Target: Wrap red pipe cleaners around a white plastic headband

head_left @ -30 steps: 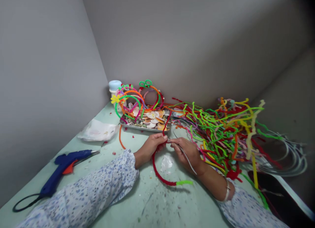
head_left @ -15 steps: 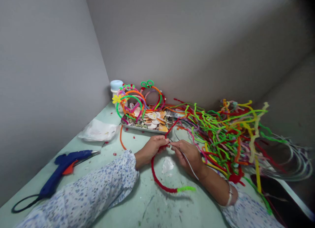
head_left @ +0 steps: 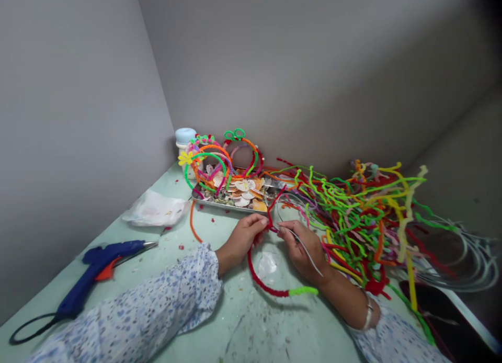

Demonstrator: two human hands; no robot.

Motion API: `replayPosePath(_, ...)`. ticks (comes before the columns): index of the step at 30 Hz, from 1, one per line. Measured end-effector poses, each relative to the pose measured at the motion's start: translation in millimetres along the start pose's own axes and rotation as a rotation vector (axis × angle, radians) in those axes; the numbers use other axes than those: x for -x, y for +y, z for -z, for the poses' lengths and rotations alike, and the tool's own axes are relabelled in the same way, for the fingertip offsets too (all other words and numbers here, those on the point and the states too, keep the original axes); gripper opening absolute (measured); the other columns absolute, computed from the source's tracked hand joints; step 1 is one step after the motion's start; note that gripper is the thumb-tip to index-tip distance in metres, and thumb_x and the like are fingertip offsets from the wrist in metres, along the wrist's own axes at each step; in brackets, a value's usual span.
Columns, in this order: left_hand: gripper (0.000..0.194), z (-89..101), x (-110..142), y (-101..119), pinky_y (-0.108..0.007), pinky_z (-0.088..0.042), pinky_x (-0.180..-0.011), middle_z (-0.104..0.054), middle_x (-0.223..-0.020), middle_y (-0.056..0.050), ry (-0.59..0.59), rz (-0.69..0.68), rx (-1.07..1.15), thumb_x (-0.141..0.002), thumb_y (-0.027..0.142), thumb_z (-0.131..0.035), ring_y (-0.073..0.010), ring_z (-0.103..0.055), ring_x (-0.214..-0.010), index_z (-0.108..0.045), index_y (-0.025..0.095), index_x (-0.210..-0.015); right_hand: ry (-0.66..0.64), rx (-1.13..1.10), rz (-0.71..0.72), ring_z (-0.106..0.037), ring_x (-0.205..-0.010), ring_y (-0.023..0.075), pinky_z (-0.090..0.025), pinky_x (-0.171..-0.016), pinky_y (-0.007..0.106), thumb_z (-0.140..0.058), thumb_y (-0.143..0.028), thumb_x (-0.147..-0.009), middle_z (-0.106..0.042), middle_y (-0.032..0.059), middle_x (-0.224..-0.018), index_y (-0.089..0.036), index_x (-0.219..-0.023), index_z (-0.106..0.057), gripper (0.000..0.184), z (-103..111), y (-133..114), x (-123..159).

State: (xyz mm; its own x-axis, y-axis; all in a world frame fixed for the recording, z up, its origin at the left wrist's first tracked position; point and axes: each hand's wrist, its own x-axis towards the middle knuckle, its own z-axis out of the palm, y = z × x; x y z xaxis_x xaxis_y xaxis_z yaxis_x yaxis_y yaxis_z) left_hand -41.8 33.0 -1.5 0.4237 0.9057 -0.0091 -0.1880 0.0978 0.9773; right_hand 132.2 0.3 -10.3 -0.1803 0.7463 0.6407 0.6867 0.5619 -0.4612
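Note:
My left hand (head_left: 243, 239) pinches a red pipe cleaner (head_left: 263, 283), whose lower part curves down and ends in a light green section (head_left: 304, 290). Its thin red upper end rises toward the tray. Close on the right, my right hand (head_left: 301, 248) has its fingers closed on a thin grey headband (head_left: 314, 261), one end of which lies along the back of the hand. The headband's loop shows faintly above the fingers. Where the red strand meets the headband is partly hidden by fingertips.
A metal tray (head_left: 235, 208) holds shells and finished colourful headbands (head_left: 212, 149). At right lies a heap of pipe cleaners (head_left: 353, 211) beside grey hoops (head_left: 470, 279). A blue glue gun (head_left: 88, 279), a white plastic bag (head_left: 157, 208) and a blue-lidded jar (head_left: 185, 135) are at left.
Both hands have shifted slightly right and a little apart. The red pipe cleaner's curved lower part and green end moved right and slightly up, and its upper end changed shape.

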Motion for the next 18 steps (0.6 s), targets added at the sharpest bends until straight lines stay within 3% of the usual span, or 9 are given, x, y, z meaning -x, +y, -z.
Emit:
replayPosePath(3, 0.021, -1.9, 1.8, -0.1, -0.019, -0.034, -0.050, -0.049, -0.068, 0.004, 0.040, -0.061, -0.060, -0.077, 0.029, -0.062, -0.0062, -0.042, -0.053, -0.054, 0.017, -0.092, -0.010, 0.010, -0.035, -0.067, -0.071, 0.0167, -0.049, -0.065, 0.028, -0.045, -0.023, -0.093, -0.068, 0.0028, -0.078, -0.019, -0.100, -0.058, 0.015, 0.3, -0.2, -0.2)
replayPosePath(7, 0.016, -4.7, 4.4, -2.3, -0.019, -0.039, -0.058, -0.053, -0.078, 0.003, 0.089, -0.185, -0.183, -0.077, 0.025, -0.063, -0.0070, -0.046, -0.063, -0.054, 0.017, -0.089, -0.014, 0.005, -0.047, -0.067, -0.071, 0.0171, -0.049, -0.065, 0.028, -0.045, -0.023, -0.093, -0.069, 0.0032, -0.078, -0.019, -0.099, -0.058, 0.015, -0.2, -0.4, -0.7)
replayPosePath(18, 0.010, -5.7, 8.9, -5.0, -0.022, -0.044, -0.068, -0.061, -0.086, -0.002, 0.195, -0.371, -0.490, -0.080, 0.026, -0.062, -0.0127, -0.056, -0.077, -0.064, 0.018, -0.087, -0.010, 0.045, 0.072, -0.066, -0.075, 0.0165, -0.049, -0.069, 0.028, -0.048, -0.019, -0.092, -0.068, 0.0041, -0.082, -0.018, -0.101, -0.058, 0.013, -2.3, 2.4, 1.0)
